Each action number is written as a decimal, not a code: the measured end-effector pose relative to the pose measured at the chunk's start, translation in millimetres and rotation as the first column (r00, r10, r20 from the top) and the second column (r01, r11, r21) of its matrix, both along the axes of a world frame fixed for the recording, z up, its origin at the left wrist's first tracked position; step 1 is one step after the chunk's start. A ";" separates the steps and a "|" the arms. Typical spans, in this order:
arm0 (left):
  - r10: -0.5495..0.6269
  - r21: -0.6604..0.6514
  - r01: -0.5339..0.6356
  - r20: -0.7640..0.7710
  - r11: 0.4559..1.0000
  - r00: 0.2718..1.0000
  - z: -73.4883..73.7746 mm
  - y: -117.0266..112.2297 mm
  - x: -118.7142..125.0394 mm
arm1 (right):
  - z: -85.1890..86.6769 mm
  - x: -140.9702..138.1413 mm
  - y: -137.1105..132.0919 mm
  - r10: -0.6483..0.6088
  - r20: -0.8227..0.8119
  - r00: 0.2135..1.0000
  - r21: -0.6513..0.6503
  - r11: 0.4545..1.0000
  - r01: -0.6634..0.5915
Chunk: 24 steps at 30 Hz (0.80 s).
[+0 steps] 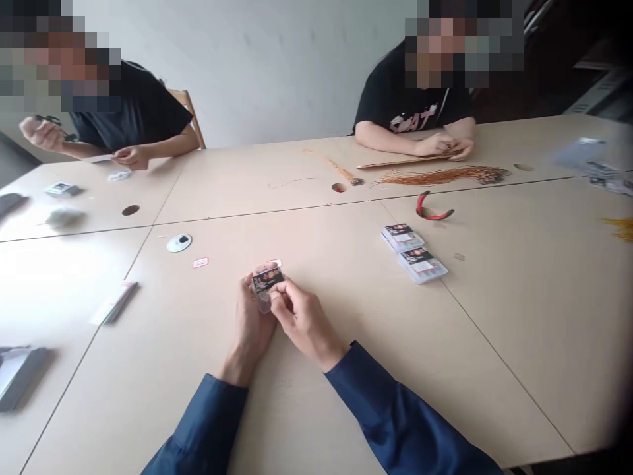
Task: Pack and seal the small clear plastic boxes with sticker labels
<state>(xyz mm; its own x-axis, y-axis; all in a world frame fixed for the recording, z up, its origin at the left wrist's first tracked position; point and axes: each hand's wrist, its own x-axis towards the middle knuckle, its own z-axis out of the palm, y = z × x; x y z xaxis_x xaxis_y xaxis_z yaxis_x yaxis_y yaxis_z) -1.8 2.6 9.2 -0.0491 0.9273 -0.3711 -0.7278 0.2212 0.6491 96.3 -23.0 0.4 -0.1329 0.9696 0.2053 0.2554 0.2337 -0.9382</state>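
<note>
My left hand (250,320) and my right hand (301,316) meet over the middle of the beige table (346,369). Together they hold a small printed card in a clear sleeve (267,280), tilted up toward me. The left fingers wrap its left edge, and the right fingers pinch its lower right side. Both arms wear dark blue sleeves.
Two stacks of similar sleeved cards (414,253) lie to the right, red-handled pliers (431,210) beyond them. Orange cords (445,175) lie before a seated person at the back right. Another person sits back left. A small white disc (179,243) and a small label (200,262) lie left of my hands.
</note>
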 end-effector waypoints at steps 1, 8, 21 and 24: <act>-0.007 0.010 0.006 0.021 1.000 1.000 -0.8 -0.7 -1.4 | 0.4 0.1 0.0 -0.008 -0.009 1.000 0.001 1.000 0.008; -0.050 0.061 0.046 0.069 0.997 0.996 -0.5 -5.4 -4.5 | 2.5 -2.0 -3.3 -0.061 0.017 0.998 0.006 0.998 0.061; -0.061 -0.002 0.061 0.133 0.998 0.989 7.8 3.2 -11.7 | 12.2 11.2 -5.8 -0.066 -0.092 0.994 -0.040 0.997 0.063; -0.048 -0.004 0.049 0.100 0.999 0.994 8.4 5.9 -12.4 | 16.3 13.6 -11.7 -0.068 -0.130 0.989 -0.029 0.997 0.065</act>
